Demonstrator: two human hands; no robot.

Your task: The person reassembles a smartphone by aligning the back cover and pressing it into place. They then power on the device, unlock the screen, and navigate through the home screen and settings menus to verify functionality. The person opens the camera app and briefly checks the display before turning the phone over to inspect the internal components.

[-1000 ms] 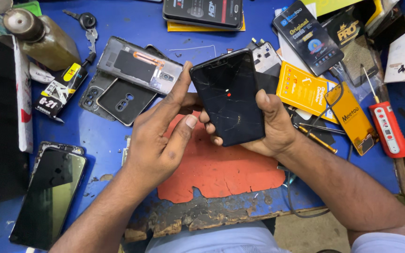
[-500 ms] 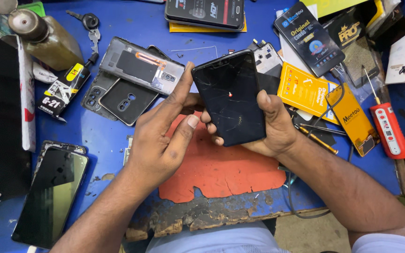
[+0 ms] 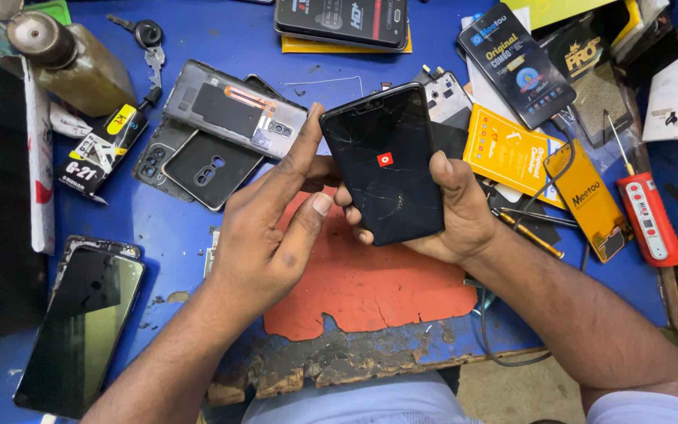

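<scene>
Your right hand cradles a black phone from behind and below, thumb pressed on its right edge and fingertips curled round the left, so the grip is firm on the phone; its cracked screen faces up at you with a small red mark near the middle. The phone is held above the middle of the blue table, over the top edge of the torn orange mat. Your left hand is loosely open beside it, holding nothing, with the fingertips just touching the phone's left edge. Just left of that hand lie a grey phone frame and a dark back cover, overlapping. Near the left edge rests another phone with a shiny dark screen. Toward the right edge sit yellow packets and a red-handled tester.
</scene>
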